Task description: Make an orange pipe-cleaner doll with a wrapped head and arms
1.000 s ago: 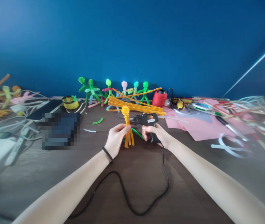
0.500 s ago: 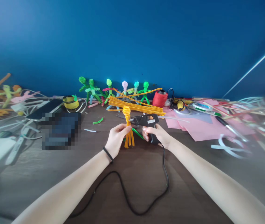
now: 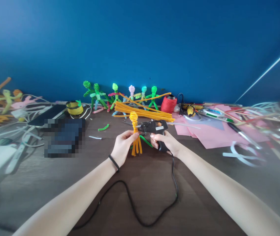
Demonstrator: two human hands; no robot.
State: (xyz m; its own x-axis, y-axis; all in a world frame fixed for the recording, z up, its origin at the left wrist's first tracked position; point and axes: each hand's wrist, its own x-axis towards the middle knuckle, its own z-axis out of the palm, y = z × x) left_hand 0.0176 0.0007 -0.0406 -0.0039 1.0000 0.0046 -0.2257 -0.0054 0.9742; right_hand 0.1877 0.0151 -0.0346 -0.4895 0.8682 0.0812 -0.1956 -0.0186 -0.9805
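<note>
My left hand (image 3: 121,147) pinches an orange pipe-cleaner figure (image 3: 135,134) at its waist, holding it upright with its looped head on top and its strands hanging down. My right hand (image 3: 165,142) grips the handle of a black glue gun (image 3: 154,127). The gun's nozzle points left and sits at the figure's neck. The gun's black cord (image 3: 140,209) trails toward me across the dark wooden table (image 3: 154,183). A green pipe cleaner (image 3: 145,141) lies under the gun.
A bundle of orange pipe cleaners (image 3: 142,112) lies behind my hands. Several pipe-cleaner figures (image 3: 115,95) stand against the blue wall. A red thread spool (image 3: 168,104), pink paper (image 3: 208,131) and tools crowd the right. White cables (image 3: 11,131) and a blurred dark object (image 3: 63,136) lie left.
The orange figure and the glue gun shifted very slightly right between one second ago and half a second ago. Since then nothing visibly moved.
</note>
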